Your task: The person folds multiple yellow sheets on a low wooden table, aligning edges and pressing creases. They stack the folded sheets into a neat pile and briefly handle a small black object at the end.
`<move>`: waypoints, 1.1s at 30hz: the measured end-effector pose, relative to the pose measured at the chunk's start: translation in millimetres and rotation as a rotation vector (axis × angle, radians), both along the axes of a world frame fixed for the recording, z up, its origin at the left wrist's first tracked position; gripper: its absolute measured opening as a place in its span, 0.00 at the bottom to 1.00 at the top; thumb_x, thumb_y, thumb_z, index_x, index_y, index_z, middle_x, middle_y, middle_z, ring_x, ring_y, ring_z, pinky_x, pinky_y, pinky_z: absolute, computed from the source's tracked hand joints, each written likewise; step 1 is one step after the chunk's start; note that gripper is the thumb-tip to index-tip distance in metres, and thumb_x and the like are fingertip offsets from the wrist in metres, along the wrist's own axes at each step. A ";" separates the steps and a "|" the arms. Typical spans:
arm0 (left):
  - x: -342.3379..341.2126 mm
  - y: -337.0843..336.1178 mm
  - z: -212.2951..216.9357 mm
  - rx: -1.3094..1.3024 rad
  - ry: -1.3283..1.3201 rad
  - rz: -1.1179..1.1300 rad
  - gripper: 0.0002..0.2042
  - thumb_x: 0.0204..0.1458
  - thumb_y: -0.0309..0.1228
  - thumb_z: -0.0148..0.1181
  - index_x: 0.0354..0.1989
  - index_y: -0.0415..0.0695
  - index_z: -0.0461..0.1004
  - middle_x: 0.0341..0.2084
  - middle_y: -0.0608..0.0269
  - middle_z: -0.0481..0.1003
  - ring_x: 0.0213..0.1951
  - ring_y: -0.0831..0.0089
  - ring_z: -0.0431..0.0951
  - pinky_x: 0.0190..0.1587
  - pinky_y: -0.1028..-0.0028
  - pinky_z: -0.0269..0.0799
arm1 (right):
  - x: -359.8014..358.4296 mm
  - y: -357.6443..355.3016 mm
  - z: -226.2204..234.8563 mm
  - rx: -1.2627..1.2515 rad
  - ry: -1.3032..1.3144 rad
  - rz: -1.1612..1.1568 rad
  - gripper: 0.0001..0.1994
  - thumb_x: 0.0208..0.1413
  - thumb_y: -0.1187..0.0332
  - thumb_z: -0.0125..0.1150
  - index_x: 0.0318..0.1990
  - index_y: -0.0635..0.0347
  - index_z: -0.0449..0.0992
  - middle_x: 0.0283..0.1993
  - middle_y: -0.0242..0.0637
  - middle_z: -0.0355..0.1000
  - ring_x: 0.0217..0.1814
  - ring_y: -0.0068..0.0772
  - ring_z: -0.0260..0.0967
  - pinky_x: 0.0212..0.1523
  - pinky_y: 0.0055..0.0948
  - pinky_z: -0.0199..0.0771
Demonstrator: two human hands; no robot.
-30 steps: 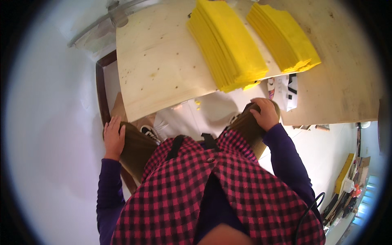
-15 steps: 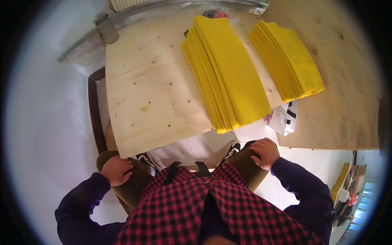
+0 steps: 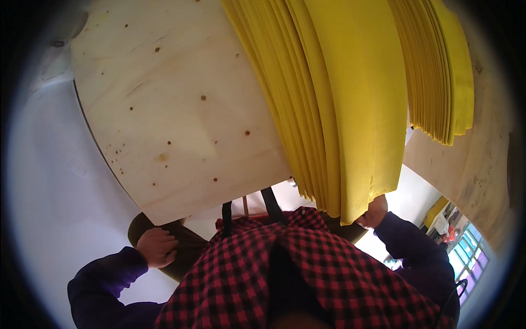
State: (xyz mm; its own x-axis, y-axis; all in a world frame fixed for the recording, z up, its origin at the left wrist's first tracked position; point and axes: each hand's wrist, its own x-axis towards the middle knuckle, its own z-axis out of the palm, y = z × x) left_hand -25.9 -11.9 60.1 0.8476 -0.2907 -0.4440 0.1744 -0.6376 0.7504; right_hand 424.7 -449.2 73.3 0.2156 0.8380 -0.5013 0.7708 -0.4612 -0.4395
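Note:
My left hand [image 3: 158, 247] lies on my brown trouser leg [image 3: 189, 255] near the knee, fingers laid loosely over the cloth and holding nothing. On the other side, my right hand [image 3: 375, 213] is by my right leg, below the near end of a tall stack of folded yellow cloth [image 3: 361, 98]. The stack's near corner hides most of that hand's fingers. This stack lies lengthwise on the wooden board table [image 3: 181, 126] and juts over its near edge. A second stack of folded yellow cloth [image 3: 438, 71] sits farther right.
A white wall [image 3: 49, 181] runs along the left of the table. Another wooden board [image 3: 476, 170] stretches along the right side. Beyond my right arm are assorted small items [image 3: 441, 222] and a bright window [image 3: 468, 252]. A red checked apron [image 3: 246, 263] covers my lap.
My view has moved in over the table, so both yellow stacks look larger and closer. The near stack now covers part of my right hand. Both hands stay by my legs.

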 end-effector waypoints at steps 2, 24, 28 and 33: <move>1.2 -3.0 1.8 -0.057 0.063 -0.065 0.14 0.44 0.34 0.57 0.38 0.41 0.76 0.35 0.56 0.77 0.42 0.57 0.75 0.48 0.60 0.69 | -0.5 1.2 7.3 0.028 -0.005 0.067 0.16 0.33 0.63 0.64 0.36 0.50 0.79 0.38 0.32 0.75 0.46 0.39 0.70 0.52 0.40 0.63; 69.4 -84.0 47.6 0.000 -0.008 -0.245 0.07 0.47 0.32 0.53 0.31 0.43 0.73 0.28 0.54 0.74 0.37 0.56 0.75 0.41 0.59 0.69 | -69.5 1.0 38.5 0.077 0.163 -0.178 0.08 0.46 0.60 0.58 0.28 0.50 0.79 0.37 0.27 0.73 0.48 0.35 0.65 0.52 0.38 0.63; 118.3 -108.4 93.6 -0.092 0.368 -0.198 0.08 0.49 0.34 0.52 0.32 0.43 0.73 0.29 0.50 0.75 0.38 0.52 0.76 0.41 0.59 0.70 | -82.9 -6.5 38.6 0.019 0.069 -0.402 0.08 0.45 0.59 0.58 0.28 0.50 0.79 0.38 0.27 0.73 0.49 0.34 0.65 0.53 0.38 0.61; 202.9 -116.2 169.9 -0.287 0.586 0.008 0.11 0.52 0.37 0.52 0.38 0.46 0.74 0.32 0.51 0.77 0.40 0.52 0.77 0.43 0.61 0.72 | -101.7 -16.0 36.0 -0.134 0.108 -0.548 0.08 0.46 0.59 0.59 0.31 0.48 0.79 0.40 0.27 0.72 0.51 0.35 0.64 0.54 0.39 0.62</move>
